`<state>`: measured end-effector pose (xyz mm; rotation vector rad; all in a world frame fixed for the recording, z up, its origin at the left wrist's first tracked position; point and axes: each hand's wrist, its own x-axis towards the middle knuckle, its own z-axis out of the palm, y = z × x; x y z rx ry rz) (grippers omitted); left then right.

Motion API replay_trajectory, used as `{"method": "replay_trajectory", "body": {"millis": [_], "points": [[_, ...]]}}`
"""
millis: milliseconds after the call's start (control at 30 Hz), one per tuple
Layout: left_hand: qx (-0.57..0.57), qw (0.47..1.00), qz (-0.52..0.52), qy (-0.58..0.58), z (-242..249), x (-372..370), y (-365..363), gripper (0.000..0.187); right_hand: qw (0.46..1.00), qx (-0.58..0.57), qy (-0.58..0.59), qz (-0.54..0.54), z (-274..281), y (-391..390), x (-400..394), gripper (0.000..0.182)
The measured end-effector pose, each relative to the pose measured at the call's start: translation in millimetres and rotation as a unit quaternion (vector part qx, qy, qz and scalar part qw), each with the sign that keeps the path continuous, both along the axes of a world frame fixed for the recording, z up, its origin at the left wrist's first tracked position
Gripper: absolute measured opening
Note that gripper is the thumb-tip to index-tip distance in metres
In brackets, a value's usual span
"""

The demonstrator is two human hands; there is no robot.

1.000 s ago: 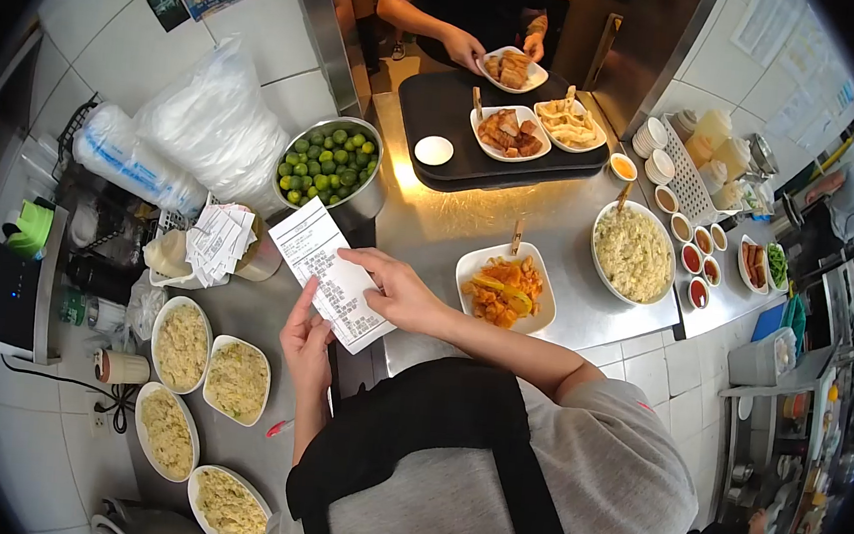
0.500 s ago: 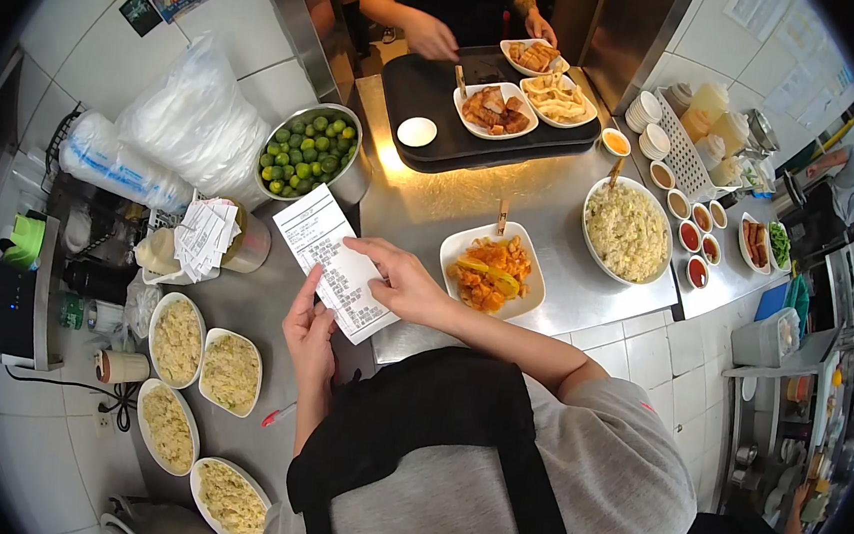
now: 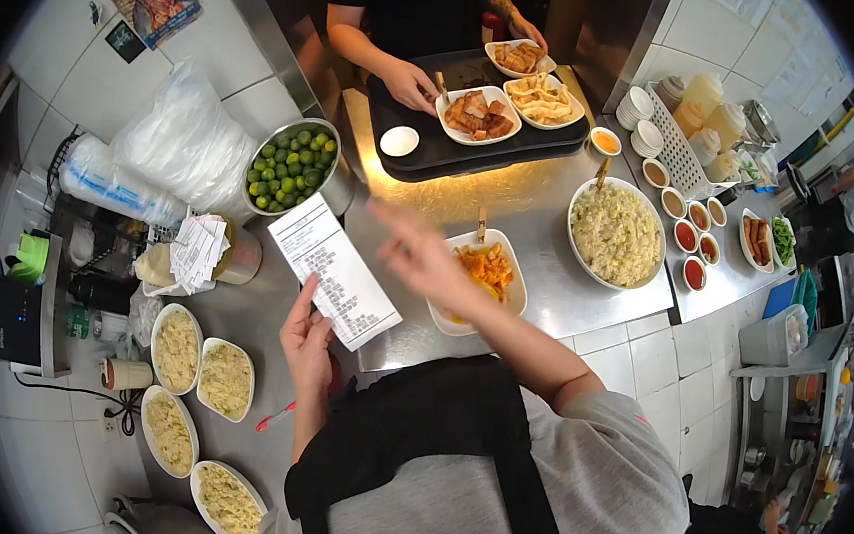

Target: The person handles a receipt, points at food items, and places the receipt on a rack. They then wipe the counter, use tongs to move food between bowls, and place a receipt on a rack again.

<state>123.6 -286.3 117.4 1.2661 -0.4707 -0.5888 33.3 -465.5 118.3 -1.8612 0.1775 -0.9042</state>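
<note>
A long printed receipt (image 3: 334,272) is held by its lower left edge in my left hand (image 3: 307,340). My right hand (image 3: 423,257), slightly blurred, hangs over the steel counter with its fingers apart, off the paper. Under my right wrist sits a white bowl of orange-coloured food (image 3: 487,269), partly covered by the arm. Beyond it, a black tray (image 3: 435,163) carries bowls of fried food and a small white dish (image 3: 399,141). A co-worker's hand (image 3: 411,85) touches the tray near the front bowl; their other hand is at the back bowl.
A metal pot of green limes (image 3: 292,168) stands left of the tray. Several bowls of rice (image 3: 177,350) line the left counter near a red pen (image 3: 276,417). On the right are a large rice bowl (image 3: 617,234), sauce cups (image 3: 686,236) and bottles (image 3: 705,92).
My right hand has let go of the receipt and moved over toward the orange food. The co-worker's hand has come down to the tray. The view has shifted slightly.
</note>
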Motion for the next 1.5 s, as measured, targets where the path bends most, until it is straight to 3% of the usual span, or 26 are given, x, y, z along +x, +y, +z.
{"method": "replay_trajectory", "body": {"millis": [100,167,200,333,667,867,933,967,1100,1167,1233,1333,1400,1500], "points": [[-0.012,1.000,-0.005,-0.012,-2,2,3,0.055,0.985,-0.029,0.004,-0.167,1,-91,-7,0.054],[0.007,1.000,-0.004,-0.016,2,-3,3,0.055,0.946,-0.096,0.168,-0.259,-14,-151,-14,0.053],[0.015,1.000,-0.016,-0.022,1,-3,4,0.055,0.926,-0.093,0.267,-0.251,-21,-169,-16,0.055],[0.035,0.999,-0.007,-0.025,3,-16,-6,0.055,0.903,-0.071,0.366,-0.213,-56,-194,-11,0.063],[0.071,0.997,-0.026,-0.018,3,-25,-20,0.058,0.918,0.012,0.364,-0.159,-58,-191,-1,0.069],[0.076,0.997,-0.011,-0.008,-4,-28,-19,0.059,0.916,0.004,0.364,-0.167,-69,-194,4,0.059],[0.051,0.999,0.008,0.003,6,-32,-25,0.059,0.929,-0.068,0.308,-0.193,-101,-204,11,0.059],[0.045,0.999,0.027,-0.004,-1,-27,-24,0.058,0.933,-0.042,0.306,-0.182,-101,-205,13,0.060],[0.034,0.999,-0.012,0.000,-6,-14,-15,0.059,0.934,-0.034,0.311,-0.172,-83,-205,12,0.063],[0.012,1.000,-0.011,0.002,-11,-10,-12,0.059,0.949,0.012,0.278,-0.148,-74,-203,12,0.062],[0.011,1.000,-0.014,-0.008,-10,-8,-6,0.058,0.966,-0.035,0.215,-0.140,-36,-182,7,0.060],[0.020,1.000,0.001,-0.010,-17,-1,2,0.058,0.989,-0.061,0.125,-0.053,5,-140,4,0.058],[-0.004,1.000,-0.003,-0.004,-11,1,6,0.058,0.987,-0.026,0.146,0.063,25,-108,8,0.052],[-0.017,1.000,-0.017,0.004,8,2,15,0.058,0.980,-0.060,0.127,0.138,49,-33,20,0.047]]}}
